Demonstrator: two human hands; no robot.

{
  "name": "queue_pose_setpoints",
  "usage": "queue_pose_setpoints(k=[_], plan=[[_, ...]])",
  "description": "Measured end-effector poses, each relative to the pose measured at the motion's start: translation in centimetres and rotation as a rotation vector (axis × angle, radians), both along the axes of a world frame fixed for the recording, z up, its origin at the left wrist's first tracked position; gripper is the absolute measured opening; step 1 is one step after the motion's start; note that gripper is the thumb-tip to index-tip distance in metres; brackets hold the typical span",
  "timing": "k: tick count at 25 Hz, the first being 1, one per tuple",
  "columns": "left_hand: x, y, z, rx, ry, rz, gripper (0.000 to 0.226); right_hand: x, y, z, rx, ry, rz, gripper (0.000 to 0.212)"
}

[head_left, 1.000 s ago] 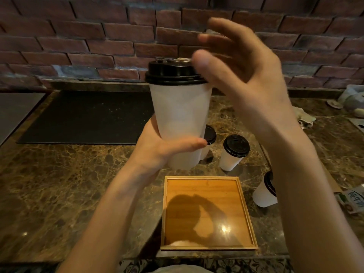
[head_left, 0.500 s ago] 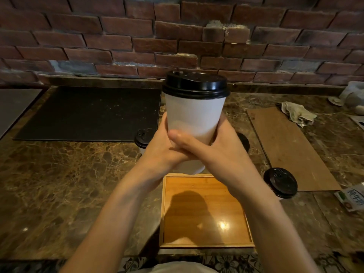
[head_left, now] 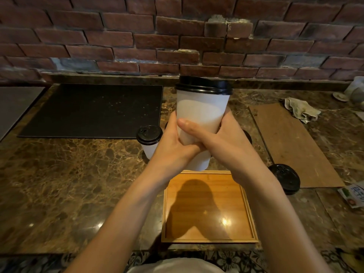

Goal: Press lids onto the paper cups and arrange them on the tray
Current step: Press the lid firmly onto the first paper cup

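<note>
The wooden tray (head_left: 236, 203) lies flat at the near edge of the bench (head_left: 69, 184) and carries no cups; only the shadow of the arms falls on it. Above its far rim, the left grip (head_left: 173, 146) and the right grip (head_left: 226, 146) are both wrapped round the lower half of the tall paper cup (head_left: 201, 107), with the right thumb laid across the near face. The cup is upright and clear of the tray, and its black lid (head_left: 203, 85) sits level on the rim. The low two-handed hold appears meant to steady a tall cup without disturbing the seated lid. With the tray directly below, setting it down is judged the step in hand. Just left of the hands, a small lidded cup (head_left: 149, 140) stands on the bench, apparently finished and waiting its turn. To the right lies another black lid (head_left: 284, 178); whether a cup stands under it cannot be told. Farther off are a black mat (head_left: 92, 111), a wooden board (head_left: 291, 142) and a crumpled cloth (head_left: 301, 110), all apart from the work. A brick wall (head_left: 177, 36) closes the bench behind.
</note>
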State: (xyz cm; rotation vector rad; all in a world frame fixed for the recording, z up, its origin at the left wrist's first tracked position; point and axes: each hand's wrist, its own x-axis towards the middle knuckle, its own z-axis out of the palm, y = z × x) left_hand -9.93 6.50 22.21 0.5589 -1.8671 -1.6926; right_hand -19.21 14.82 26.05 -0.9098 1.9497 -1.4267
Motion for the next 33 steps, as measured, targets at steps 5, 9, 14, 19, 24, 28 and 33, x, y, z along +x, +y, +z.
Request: queue_pose_setpoints(k=[5,9,14,19,24,28,33], plan=[[-0.2,-0.2,-0.1,0.009,0.015,-0.012,0.069,-0.2,0.0,0.3,-0.028,0.039,0.004,0.082],[0.2,-0.7,0.0,0.043,-0.032,-0.057,0.065,-0.5,0.1,0.4,-0.042,0.051,0.028,0.081],[0.4,-0.8,-0.2,0.039,-0.027,-0.070,0.073,-0.5,0.4,0.4,-0.052,0.056,0.053,0.078],[0.9,-1.2,0.6,0.073,-0.012,-0.195,0.085,-1.2,1.0,1.2,-0.092,-0.099,0.167,0.077],[1.2,-1.2,0.8,0.065,0.017,-0.257,0.082,-1.6,1.4,1.0,-0.115,-0.205,0.264,0.070],[1.1,-0.9,0.4,-0.018,-0.012,-0.165,0.081,-1.3,1.2,0.6,-0.104,-0.177,0.233,0.070],[0.3,-0.6,0.3,-0.089,0.037,-0.018,0.085,-1.2,0.7,0.8,-0.110,-0.063,0.134,0.068]])
